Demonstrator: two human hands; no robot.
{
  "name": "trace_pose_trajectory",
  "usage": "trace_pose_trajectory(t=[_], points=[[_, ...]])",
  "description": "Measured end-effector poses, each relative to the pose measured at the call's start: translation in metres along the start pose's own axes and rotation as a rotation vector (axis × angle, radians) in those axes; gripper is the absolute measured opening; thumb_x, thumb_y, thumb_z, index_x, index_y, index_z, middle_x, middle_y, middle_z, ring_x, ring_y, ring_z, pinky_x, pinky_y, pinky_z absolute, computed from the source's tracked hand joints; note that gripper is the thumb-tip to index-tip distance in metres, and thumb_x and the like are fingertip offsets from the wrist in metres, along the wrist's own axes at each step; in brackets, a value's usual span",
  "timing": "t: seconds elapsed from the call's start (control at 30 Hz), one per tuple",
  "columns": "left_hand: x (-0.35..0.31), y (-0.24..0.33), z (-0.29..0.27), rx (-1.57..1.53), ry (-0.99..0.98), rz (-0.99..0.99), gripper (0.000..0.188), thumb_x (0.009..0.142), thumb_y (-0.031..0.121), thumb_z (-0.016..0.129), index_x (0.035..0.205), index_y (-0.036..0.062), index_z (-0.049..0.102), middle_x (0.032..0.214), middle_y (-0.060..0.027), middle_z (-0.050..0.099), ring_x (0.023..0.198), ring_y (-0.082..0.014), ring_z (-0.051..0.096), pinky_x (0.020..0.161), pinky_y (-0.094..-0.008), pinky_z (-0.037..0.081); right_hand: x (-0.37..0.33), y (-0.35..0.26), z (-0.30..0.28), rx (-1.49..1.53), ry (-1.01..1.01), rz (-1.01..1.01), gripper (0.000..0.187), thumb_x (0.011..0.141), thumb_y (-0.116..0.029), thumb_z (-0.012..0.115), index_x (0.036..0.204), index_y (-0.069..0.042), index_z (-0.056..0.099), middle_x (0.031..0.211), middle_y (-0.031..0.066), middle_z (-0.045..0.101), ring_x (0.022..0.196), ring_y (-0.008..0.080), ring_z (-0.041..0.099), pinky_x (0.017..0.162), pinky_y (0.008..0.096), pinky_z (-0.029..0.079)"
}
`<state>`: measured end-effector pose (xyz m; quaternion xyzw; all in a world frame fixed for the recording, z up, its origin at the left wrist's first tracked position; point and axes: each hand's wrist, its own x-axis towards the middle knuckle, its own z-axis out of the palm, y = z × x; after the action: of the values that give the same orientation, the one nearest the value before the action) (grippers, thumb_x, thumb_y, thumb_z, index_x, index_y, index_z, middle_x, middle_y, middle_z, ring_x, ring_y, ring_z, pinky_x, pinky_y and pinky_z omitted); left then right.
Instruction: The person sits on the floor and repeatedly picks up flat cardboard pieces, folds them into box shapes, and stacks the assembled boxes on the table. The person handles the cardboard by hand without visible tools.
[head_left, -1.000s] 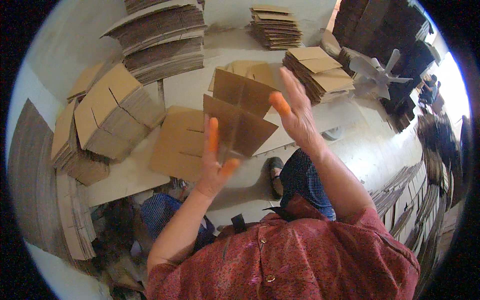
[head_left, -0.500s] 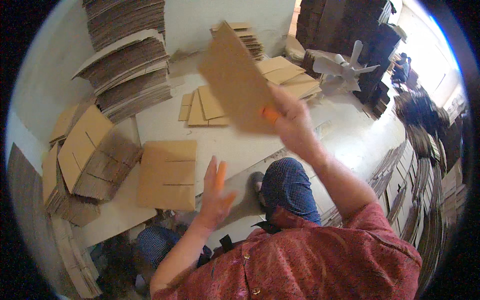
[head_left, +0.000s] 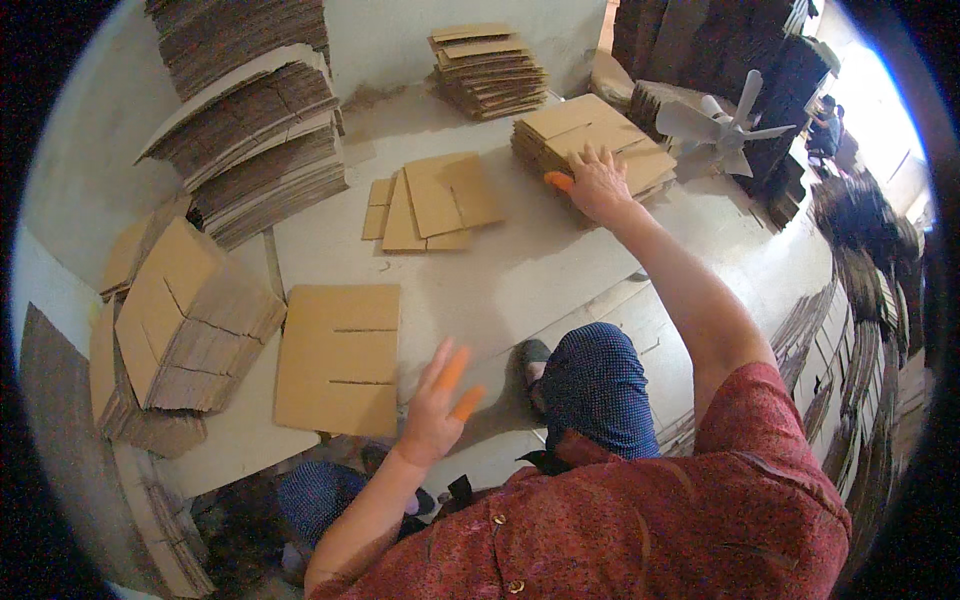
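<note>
My right hand (head_left: pixel 598 186) reaches far forward and rests with spread fingers on a stack of cardboard pieces (head_left: pixel 575 125) at the table's far right. An orange cover sits on its thumb. Close to my body, my left hand (head_left: pixel 436 408) hovers with fingers apart, orange covers on its thumb and one finger, slightly blurred. Just left of it lies a flat cardboard sheet with two slits (head_left: pixel 338 350). Between the hands and farther back, a few slotted cardboard pieces (head_left: pixel 455 195) overlap on the white table (head_left: pixel 480 290).
Bundles of slotted cardboard (head_left: pixel 185 320) lean at the left. A tall cardboard pile (head_left: pixel 270 150) stands behind them, and a smaller stack (head_left: pixel 490 75) sits by the wall. A white fan (head_left: pixel 725 130) is at the right. Another person (head_left: pixel 826 128) is far off, near piled cardboard (head_left: pixel 860 260).
The cardboard piece that my right hand held up is out of that hand. The hand now lies open on the far right stack. My left hand has shifted little.
</note>
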<state>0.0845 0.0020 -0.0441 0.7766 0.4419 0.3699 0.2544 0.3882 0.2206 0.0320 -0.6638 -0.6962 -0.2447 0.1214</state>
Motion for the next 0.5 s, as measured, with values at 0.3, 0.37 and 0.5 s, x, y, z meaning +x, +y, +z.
trace_pose_trajectory(t=[0.3,0.37,0.5], points=[[0.005,-0.01,0.02,0.064,-0.01,0.001,0.04,0.082,0.016,0.064,0.117,0.0017,0.054,0.119,-0.0222,0.053,0.109,-0.0358,0.053,0.092,-0.0392,0.043,0.014,-0.097,0.083,0.717,-0.273,0.263,0.042,0.077,-0.035,0.067,0.086,0.005,0.059,0.083,0.0192,0.063,0.072,0.0341,0.062,0.06,0.043,0.048],[0.005,-0.01,0.018,0.053,-0.02,-0.013,0.037,0.082,0.016,0.064,0.115,0.0011,0.055,0.118,-0.0217,0.054,0.108,-0.0354,0.054,0.091,-0.0391,0.044,0.02,-0.102,0.105,0.928,-0.454,0.402,0.04,0.076,-0.034,0.07,0.08,0.004,0.06,0.073,0.0157,0.061,0.06,0.027,0.059,0.05,0.0393,0.046],[0.005,-0.015,0.012,0.051,-0.014,-0.059,0.033,0.082,0.016,0.063,0.111,0.0005,0.058,0.115,-0.0209,0.056,0.105,-0.0353,0.055,0.089,-0.0385,0.045,0.015,-0.107,0.102,1.651,-0.632,0.728,0.033,0.071,-0.028,0.076,0.07,0.001,0.059,0.062,0.0091,0.054,0.047,0.016,0.051,0.037,0.0324,0.039]])
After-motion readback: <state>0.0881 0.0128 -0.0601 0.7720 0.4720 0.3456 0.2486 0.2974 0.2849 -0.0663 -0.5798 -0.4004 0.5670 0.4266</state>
